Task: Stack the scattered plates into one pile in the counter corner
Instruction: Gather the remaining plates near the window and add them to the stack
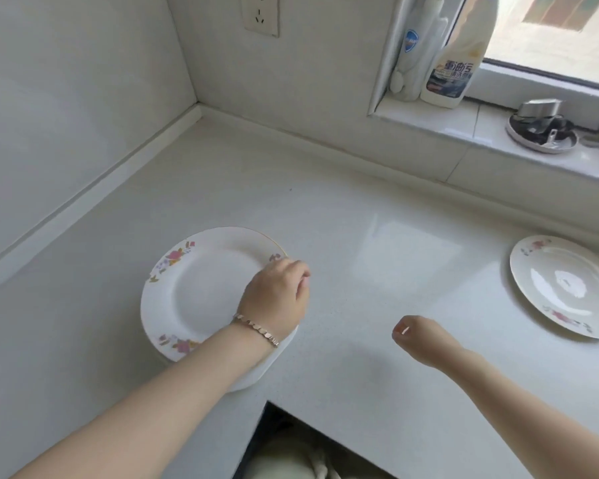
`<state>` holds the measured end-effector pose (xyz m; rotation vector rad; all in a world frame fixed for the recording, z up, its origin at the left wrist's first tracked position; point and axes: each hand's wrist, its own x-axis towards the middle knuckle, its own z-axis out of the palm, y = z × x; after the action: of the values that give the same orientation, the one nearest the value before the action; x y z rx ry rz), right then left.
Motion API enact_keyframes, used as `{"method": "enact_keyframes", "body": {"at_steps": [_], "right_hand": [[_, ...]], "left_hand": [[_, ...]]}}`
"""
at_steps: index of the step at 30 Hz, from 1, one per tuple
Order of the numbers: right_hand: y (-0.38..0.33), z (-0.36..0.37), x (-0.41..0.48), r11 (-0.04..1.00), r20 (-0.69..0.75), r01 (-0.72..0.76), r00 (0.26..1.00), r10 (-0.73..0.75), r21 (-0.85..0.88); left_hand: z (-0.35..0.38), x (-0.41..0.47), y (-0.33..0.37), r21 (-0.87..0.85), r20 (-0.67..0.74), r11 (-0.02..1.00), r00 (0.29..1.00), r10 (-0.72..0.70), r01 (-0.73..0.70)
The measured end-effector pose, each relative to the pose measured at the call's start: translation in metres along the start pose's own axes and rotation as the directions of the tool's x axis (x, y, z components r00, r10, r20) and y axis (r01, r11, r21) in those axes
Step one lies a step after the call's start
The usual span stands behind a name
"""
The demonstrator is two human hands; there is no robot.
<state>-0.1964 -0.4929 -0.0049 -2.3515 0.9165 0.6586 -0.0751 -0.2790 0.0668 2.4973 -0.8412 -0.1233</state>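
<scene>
A pile of white plates with pink flower prints [201, 292] sits on the white counter [343, 236], left of middle and well short of the wall corner [199, 110]. My left hand [277, 295] lies over the pile's right rim, thumb on top and fingers curled round the edge of the top plate. My right hand [419, 337] hovers above the bare counter to the right, fingers loosely curled and holding nothing. One more flowered plate [567, 285] lies alone at the far right of the counter.
Two cleaner bottles [453, 60] stand on the windowsill at the back right, beside a round dish of metal parts [540, 133]. A wall socket [260, 15] is above the corner. The counter's front edge [325, 426] steps inward near me.
</scene>
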Motion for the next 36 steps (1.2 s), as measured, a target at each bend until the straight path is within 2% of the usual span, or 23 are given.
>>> {"method": "enact_keyframes", "body": {"at_steps": [3,6,8,12,15,18,21,24,26,30,33,36], "right_hand": [[0.036,-0.017,-0.006,0.997,-0.028,-0.024,0.999,0.026,0.067],[0.082,-0.037,-0.011,0.984,-0.017,-0.048,0.998,0.052,0.172],[0.114,-0.051,-0.011,0.969,-0.022,-0.062,0.997,0.069,0.241],[0.182,-0.079,-0.002,0.935,-0.034,-0.111,0.991,0.13,0.337],[0.23,-0.098,0.013,0.878,-0.153,-0.164,0.954,0.256,0.45],[0.274,-0.115,0.043,0.716,-0.162,-0.27,0.866,0.472,0.644],[0.307,-0.127,0.081,0.419,0.013,-0.36,0.771,0.636,0.834],[0.315,-0.132,0.099,0.037,0.202,-0.289,0.751,0.629,0.957],[0.314,-0.131,0.098,-0.128,0.253,-0.221,0.755,0.606,0.967],[0.315,-0.128,0.082,-0.197,0.183,-0.088,0.82,0.543,0.977],[0.309,-0.134,0.066,-0.16,0.096,-0.011,0.841,0.533,0.987],[0.299,-0.134,0.051,-0.103,0.058,-0.013,0.892,0.449,0.995]], "left_hand": [[0.034,0.028,0.05,0.059,0.287,0.997,0.955,-0.068,0.053],[0.073,0.049,0.091,0.05,0.449,0.993,0.886,-0.118,0.107],[0.099,0.06,0.114,0.061,0.499,0.988,0.853,-0.153,0.142],[0.143,0.077,0.153,0.188,0.547,0.974,0.811,-0.208,0.123],[0.166,0.087,0.175,0.275,0.551,0.955,0.795,-0.253,0.113],[0.184,0.095,0.191,0.319,0.539,0.939,0.791,-0.289,0.126],[0.196,0.101,0.201,0.344,0.522,0.928,0.793,-0.315,0.142],[0.203,0.104,0.202,0.371,0.506,0.913,0.787,-0.353,0.171],[0.205,0.103,0.199,0.384,0.502,0.904,0.78,-0.375,0.187],[0.203,0.097,0.19,0.39,0.483,0.897,0.784,-0.39,0.206],[0.197,0.089,0.182,0.38,0.47,0.896,0.787,-0.401,0.23],[0.183,0.078,0.172,0.353,0.452,0.901,0.797,-0.401,0.253]]}}
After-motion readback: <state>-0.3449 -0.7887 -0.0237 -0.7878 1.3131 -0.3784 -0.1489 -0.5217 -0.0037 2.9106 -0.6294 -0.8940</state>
